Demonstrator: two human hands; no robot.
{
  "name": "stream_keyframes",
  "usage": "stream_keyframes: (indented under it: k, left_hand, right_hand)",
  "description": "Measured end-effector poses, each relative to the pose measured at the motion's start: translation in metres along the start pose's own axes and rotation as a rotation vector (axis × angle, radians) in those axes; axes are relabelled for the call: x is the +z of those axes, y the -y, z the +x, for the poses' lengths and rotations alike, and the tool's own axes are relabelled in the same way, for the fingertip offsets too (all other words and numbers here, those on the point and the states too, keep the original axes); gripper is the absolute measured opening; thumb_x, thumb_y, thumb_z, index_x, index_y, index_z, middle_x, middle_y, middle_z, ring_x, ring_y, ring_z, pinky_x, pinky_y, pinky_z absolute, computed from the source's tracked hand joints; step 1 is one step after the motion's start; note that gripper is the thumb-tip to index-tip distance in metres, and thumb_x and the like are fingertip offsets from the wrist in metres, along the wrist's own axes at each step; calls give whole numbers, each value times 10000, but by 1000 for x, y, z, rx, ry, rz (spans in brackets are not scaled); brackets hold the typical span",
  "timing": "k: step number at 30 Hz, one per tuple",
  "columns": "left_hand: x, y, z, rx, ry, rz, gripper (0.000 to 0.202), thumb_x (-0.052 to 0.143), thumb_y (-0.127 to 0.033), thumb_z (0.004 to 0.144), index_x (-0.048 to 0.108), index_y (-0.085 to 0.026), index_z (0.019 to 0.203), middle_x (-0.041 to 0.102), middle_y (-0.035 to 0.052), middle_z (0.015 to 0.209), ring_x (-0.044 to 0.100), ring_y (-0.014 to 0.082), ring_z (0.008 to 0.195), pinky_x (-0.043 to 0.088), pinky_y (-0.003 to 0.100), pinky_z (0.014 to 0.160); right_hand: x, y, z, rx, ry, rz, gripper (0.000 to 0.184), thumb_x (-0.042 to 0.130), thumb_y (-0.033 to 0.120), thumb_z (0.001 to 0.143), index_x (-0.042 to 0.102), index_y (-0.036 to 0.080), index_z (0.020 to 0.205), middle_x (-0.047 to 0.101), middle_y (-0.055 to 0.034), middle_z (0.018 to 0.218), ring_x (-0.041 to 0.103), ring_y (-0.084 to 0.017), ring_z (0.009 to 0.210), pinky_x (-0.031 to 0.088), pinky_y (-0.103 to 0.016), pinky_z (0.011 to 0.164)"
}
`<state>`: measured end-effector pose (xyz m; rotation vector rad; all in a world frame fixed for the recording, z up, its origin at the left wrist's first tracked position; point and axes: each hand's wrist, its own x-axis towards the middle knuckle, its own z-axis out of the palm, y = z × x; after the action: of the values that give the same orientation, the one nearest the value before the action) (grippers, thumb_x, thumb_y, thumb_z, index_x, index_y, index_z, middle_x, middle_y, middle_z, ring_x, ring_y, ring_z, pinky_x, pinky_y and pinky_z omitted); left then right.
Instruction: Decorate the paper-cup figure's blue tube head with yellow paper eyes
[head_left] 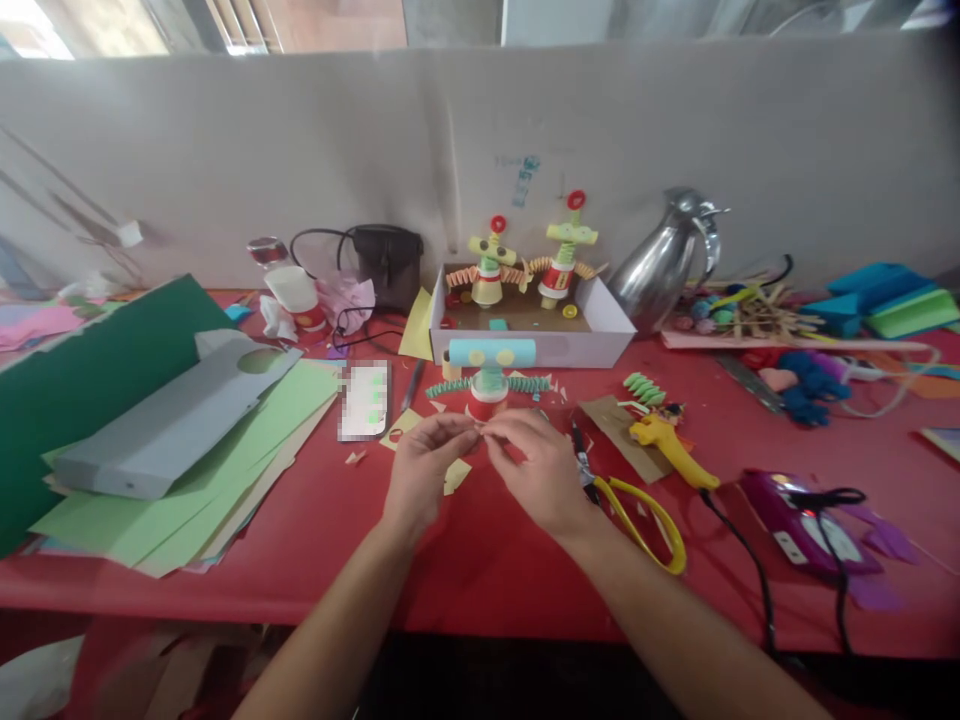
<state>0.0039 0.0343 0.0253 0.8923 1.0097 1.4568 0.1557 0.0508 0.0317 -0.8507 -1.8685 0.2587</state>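
Note:
My left hand (pixel 429 465) and my right hand (pixel 536 470) meet fingertip to fingertip above the red table. Both have thumb and index finger pinched together. Whatever lies between the fingertips is too small to make out. Just behind them stands a paper figure (pixel 491 375) with a light blue tube head, yellow round eyes, green folded-paper arms and a red-and-white cup body, partly hidden by my fingers. Yellow paper scraps (pixel 456 475) lie beside my left hand. Close to my right wrist are yellow-handled pliers (pixel 645 520).
Two similar figures stand in a white box (pixel 532 348) at the back. A steel jug (pixel 666 255) is right of it. A yellow glue gun (pixel 679 450) and its cord lie right, near a purple power box (pixel 806 525). Stacked green paper (pixel 187 500) and a grey box (pixel 176 415) fill the left.

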Motion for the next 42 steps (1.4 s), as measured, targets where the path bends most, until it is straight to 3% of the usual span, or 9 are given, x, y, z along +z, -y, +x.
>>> stream_keyframes:
  k: [5, 15, 26, 28, 35, 39, 42]
  left_hand:
    - [-5, -2, -1, -70, -16, -24, 192, 836, -206, 702, 740, -181, 867, 767, 33, 849, 695, 112, 802, 545, 215, 778]
    - [-5, -1, -3, -162, -74, -15, 284, 837, -261, 698, 711, -144, 924, 765, 59, 821, 703, 139, 738, 570, 273, 764]
    - [-7, 2, -2, -160, -91, 11, 307, 842, -244, 670, 657, -146, 895, 760, 41, 762, 701, 133, 683, 555, 256, 708]
    - [-6, 2, -3, -150, -87, 23, 322, 838, -232, 670, 629, -150, 901, 760, 45, 745, 701, 137, 673, 551, 261, 704]
    - [-7, -3, 0, -222, -37, 24, 377, 829, -187, 659, 582, -176, 942, 760, 46, 741, 713, 158, 679, 522, 264, 677]
    - [-12, -7, 1, -267, 53, -2, 369, 810, -171, 673, 603, -182, 978, 742, 22, 722, 692, 137, 653, 482, 244, 648]
    - [-15, -7, 1, -261, 89, -9, 378, 799, -163, 689, 618, -191, 1020, 730, 7, 726, 682, 128, 661, 458, 233, 639]
  right_hand:
    - [3, 1, -3, 0, 14, -1, 189, 586, 86, 901, 715, 215, 948, 758, -63, 943, 714, -182, 875, 594, -319, 820]
    - [4, 1, -4, 133, 108, 24, 229, 581, 173, 921, 764, 270, 1018, 781, -56, 1015, 732, -203, 932, 602, -378, 878]
    - [8, -1, -7, 155, 117, 4, 215, 585, 190, 895, 774, 246, 982, 784, -71, 989, 736, -214, 895, 602, -377, 855]
    - [8, -1, -6, 229, 114, 63, 195, 596, 184, 871, 775, 233, 932, 788, -70, 967, 738, -219, 882, 601, -372, 828]
    - [2, -6, 0, 746, 217, 494, 106, 673, 282, 798, 746, 206, 800, 763, -31, 758, 714, -191, 707, 584, -346, 697]
    - [1, -11, 3, 924, 284, 763, 149, 736, 339, 748, 752, 193, 772, 746, -23, 728, 681, -142, 631, 557, -296, 629]
    - [-1, -13, 4, 986, 310, 845, 175, 781, 354, 709, 764, 191, 770, 737, -17, 707, 677, -129, 627, 548, -274, 622]
